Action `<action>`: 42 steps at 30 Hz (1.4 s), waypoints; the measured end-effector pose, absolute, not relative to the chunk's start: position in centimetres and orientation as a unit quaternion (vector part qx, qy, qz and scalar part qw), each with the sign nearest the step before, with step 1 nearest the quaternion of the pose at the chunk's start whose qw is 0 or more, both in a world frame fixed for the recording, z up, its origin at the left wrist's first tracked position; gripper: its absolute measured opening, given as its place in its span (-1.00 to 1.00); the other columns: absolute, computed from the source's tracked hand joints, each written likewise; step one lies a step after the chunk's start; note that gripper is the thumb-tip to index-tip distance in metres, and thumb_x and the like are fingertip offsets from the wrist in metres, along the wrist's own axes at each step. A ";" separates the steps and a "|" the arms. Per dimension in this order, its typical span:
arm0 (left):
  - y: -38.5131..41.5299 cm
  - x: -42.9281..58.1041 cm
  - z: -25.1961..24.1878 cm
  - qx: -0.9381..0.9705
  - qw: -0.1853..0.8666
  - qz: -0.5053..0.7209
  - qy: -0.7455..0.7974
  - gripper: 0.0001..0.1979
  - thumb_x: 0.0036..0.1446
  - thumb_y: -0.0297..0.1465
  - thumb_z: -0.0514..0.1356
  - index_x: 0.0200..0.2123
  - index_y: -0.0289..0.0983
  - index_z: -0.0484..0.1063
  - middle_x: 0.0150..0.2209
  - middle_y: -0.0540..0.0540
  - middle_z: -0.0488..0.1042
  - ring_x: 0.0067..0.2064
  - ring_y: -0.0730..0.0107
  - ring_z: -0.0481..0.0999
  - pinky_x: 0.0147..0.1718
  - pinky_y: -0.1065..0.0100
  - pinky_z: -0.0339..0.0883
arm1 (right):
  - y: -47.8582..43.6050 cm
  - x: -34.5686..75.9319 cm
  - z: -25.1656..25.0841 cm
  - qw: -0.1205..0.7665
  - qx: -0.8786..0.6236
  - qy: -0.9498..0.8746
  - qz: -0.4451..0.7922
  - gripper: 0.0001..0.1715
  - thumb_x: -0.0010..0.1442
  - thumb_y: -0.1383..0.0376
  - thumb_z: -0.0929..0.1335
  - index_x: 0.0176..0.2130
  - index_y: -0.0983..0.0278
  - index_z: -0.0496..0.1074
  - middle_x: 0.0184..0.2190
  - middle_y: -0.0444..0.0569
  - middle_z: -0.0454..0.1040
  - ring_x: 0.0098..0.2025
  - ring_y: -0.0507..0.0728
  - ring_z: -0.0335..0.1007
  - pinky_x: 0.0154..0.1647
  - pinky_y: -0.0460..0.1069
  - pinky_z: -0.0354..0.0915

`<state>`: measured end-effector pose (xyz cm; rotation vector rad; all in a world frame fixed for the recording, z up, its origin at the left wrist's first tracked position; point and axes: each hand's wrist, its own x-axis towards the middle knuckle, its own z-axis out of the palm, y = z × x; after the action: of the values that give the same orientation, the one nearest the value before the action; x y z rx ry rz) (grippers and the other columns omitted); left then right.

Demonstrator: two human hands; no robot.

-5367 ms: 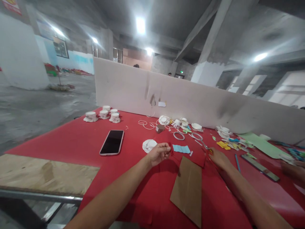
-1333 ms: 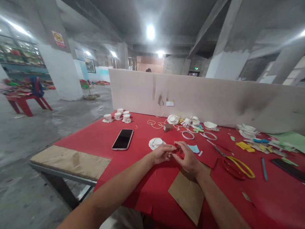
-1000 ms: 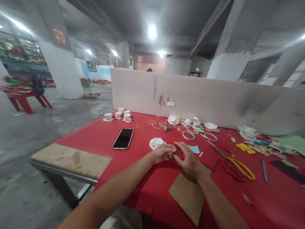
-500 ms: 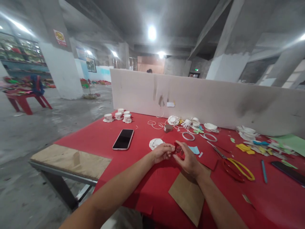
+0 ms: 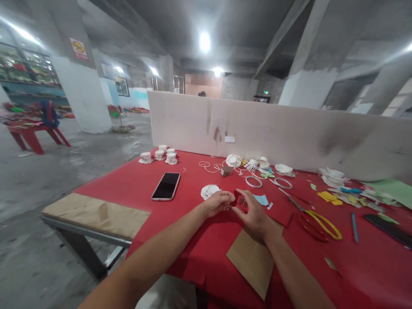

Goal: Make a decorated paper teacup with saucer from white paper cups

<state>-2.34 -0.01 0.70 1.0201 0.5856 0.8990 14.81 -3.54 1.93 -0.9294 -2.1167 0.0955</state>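
My left hand (image 5: 219, 203) is closed in a pinch at the left edge of a small red piece that looks like folded paper (image 5: 240, 201). From the other side, my right hand (image 5: 255, 214) grips the same piece between thumb and fingers. Its exact shape is partly hidden by my fingers. Just behind my left hand lies a white scalloped paper piece (image 5: 209, 190). A light blue paper scrap (image 5: 261, 200) is beyond my right hand, and a brown paper sheet (image 5: 251, 262) lies under my right forearm.
Yellow-handled scissors (image 5: 323, 223), a blue pen (image 5: 354, 228) and a dark phone (image 5: 389, 229) lie to the right. Another phone (image 5: 166, 186) is on the left, with several white paper cups (image 5: 171, 158) behind it. Tape rolls (image 5: 254, 182) and scraps line the white board (image 5: 273, 128).
Both hands stay around the red piece, with only slight finger movement. The whole view has shifted a little.
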 end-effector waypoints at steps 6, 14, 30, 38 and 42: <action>0.1 -2.4 0.5 0.454 0.750 0.410 0.251 -0.76 -0.22 -0.39 0.36 -0.47 -0.35 0.38 -0.49 0.04 0.35 -0.53 0.62 0.30 -0.49 0.50 0.16 | -3.6 14.8 1.9 0.406 -0.367 -0.836 0.038 -0.42 0.11 0.25 0.32 0.12 0.20 0.15 -0.05 0.09 0.34 -0.05 0.20 0.32 -0.06 0.14 0.31; -0.2 -2.6 0.8 0.448 0.779 0.382 0.215 -0.77 -0.18 -0.38 0.35 -0.50 -0.35 0.36 -0.50 0.00 0.34 -0.47 0.56 0.32 -0.49 0.49 0.12 | -3.7 14.8 2.0 0.406 -0.368 -0.835 0.056 -0.45 0.10 0.32 0.29 0.10 0.19 0.16 -0.14 0.04 0.34 -0.27 0.12 0.35 -0.18 0.10 0.35; -0.1 -2.6 0.5 0.415 0.803 0.377 0.202 -0.78 -0.19 -0.43 0.35 -0.51 -0.35 0.34 -0.46 -0.02 0.38 -0.43 0.50 0.38 -0.42 0.43 0.21 | -3.6 14.9 1.9 0.417 -0.363 -0.832 0.043 -0.51 0.09 0.37 0.27 0.04 0.20 0.20 -0.18 0.01 0.33 -0.34 0.09 0.33 -0.27 0.06 0.35; 0.2 -2.4 0.2 0.394 0.798 0.404 0.211 -0.83 -0.16 -0.46 0.34 -0.49 -0.36 0.39 -0.51 -0.04 0.42 -0.45 0.47 0.44 -0.33 0.36 0.30 | -3.5 14.7 1.7 0.420 -0.391 -0.819 0.004 -0.64 0.17 0.34 0.23 -0.01 0.21 0.23 -0.15 0.03 0.35 -0.23 0.14 0.35 -0.18 0.08 0.34; 0.2 -2.3 0.1 0.391 0.792 0.416 0.216 -0.82 -0.15 -0.45 0.33 -0.46 -0.37 0.40 -0.50 -0.07 0.46 -0.45 0.45 0.45 -0.32 0.34 0.32 | -3.1 14.8 1.3 0.427 -0.390 -0.815 -0.027 -0.68 0.19 0.34 0.22 -0.02 0.21 0.24 -0.17 0.05 0.35 -0.20 0.16 0.35 -0.19 0.08 0.34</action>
<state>-2.30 0.25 0.06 0.8418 0.4638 0.8946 14.76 -3.08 1.26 -0.9747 -2.0369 -0.0673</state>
